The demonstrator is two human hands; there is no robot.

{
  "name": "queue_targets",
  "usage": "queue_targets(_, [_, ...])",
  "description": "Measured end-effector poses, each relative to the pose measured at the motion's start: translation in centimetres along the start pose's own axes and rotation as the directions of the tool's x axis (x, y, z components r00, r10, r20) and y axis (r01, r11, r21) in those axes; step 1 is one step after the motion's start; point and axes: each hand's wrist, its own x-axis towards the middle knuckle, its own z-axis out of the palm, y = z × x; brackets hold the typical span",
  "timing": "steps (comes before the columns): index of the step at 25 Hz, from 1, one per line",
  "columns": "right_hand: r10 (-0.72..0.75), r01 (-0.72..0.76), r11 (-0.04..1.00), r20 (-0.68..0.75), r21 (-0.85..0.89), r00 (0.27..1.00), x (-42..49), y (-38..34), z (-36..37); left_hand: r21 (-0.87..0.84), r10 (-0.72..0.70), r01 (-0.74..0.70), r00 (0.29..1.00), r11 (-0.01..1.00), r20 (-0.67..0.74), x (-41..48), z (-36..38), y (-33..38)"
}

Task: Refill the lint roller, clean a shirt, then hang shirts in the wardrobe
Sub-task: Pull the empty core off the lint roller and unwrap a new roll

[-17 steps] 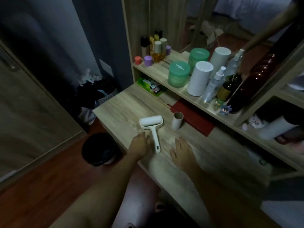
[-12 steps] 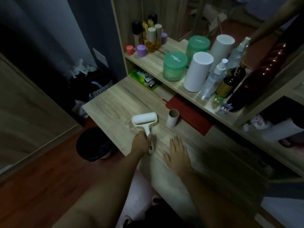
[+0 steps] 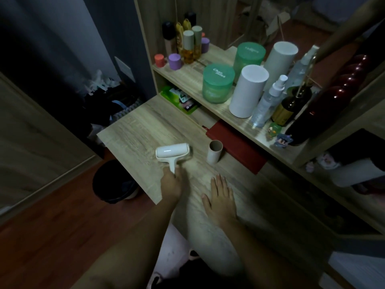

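The left hand [image 3: 171, 184] has its grip clamped on the handle of the white lint roller [image 3: 173, 152], whose head lies on the tabletop [image 3: 141, 130] just beyond the grip. Right of the grip, the right hand [image 3: 220, 200] rests flat, fingers spread, holding nothing. An empty cardboard tube [image 3: 214, 152] stands upright beyond it, just right of the roller head.

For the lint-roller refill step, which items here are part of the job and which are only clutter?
Part of the job:
- lint roller, on the desk, its handle held by the left hand
- cardboard tube, standing upright beside it
- right hand, flat on the desk

Lying about:
- green jars
- white cylinders
- spray bottles
- red notebook
- black bin
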Motion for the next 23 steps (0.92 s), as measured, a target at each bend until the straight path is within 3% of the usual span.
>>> queue_targets(2, [0.067,-0.073,0.972,0.036,0.224,0.997,0.1,-0.4,-0.9,0.061,0.062,-0.059,0.997,0.996,-0.055,-1.0,-1.6,-0.2])
queue_targets(4, [0.174,-0.149,0.860,-0.005,0.488,0.985,-0.3,-1.7,-2.5,0.165,0.183,-0.172,0.982,0.971,-0.053,-2.2,-3.5,-0.5])
queue_targets(7, [0.274,-0.205,0.528,0.063,0.824,0.960,-0.8,-5.0,-6.1,0.289,0.364,-0.363,0.930,0.886,0.053,-3.7,-6.3,-1.1])
queue_targets(10, [0.249,-0.267,0.165,0.222,0.949,0.943,0.0,-8.1,-9.3,0.452,0.479,-0.476,0.870,0.755,0.116,-4.9,-7.9,-1.3])
queue_targets(13, [0.278,-0.254,-0.011,0.247,0.967,0.928,-0.2,-10.6,-11.3,0.483,0.538,-0.548,0.825,0.683,0.175,-7.3,-8.7,-0.1])
queue_targets(15, [0.361,-0.171,0.025,0.151,0.985,0.920,-0.6,-11.4,-12.2,0.439,0.568,-0.622,0.779,0.648,0.266,-8.5,-9.2,0.8])
queue_targets(17, [0.428,-0.090,0.120,0.031,0.989,0.903,-0.7,-11.3,-13.0,0.263,0.544,-0.648,0.752,0.715,0.372,-9.1,-10.1,2.1])
queue_targets(20, [0.439,-0.021,0.256,-0.097,0.966,0.893,-0.6,-10.8,-14.4,-0.183,0.448,-0.413,0.860,0.892,0.243,-8.4,-11.7,4.7])
queue_targets(21, [0.415,0.005,0.310,-0.141,0.951,0.899,-0.7,-10.9,-14.9,-0.314,0.423,-0.347,0.879,0.884,0.221,-7.9,-12.2,5.6])
queue_targets(23, [0.374,0.066,0.395,-0.226,0.916,0.899,-1.2,-11.2,-15.7,-0.398,0.500,-0.387,0.833,0.832,0.236,-7.4,-13.4,7.0])
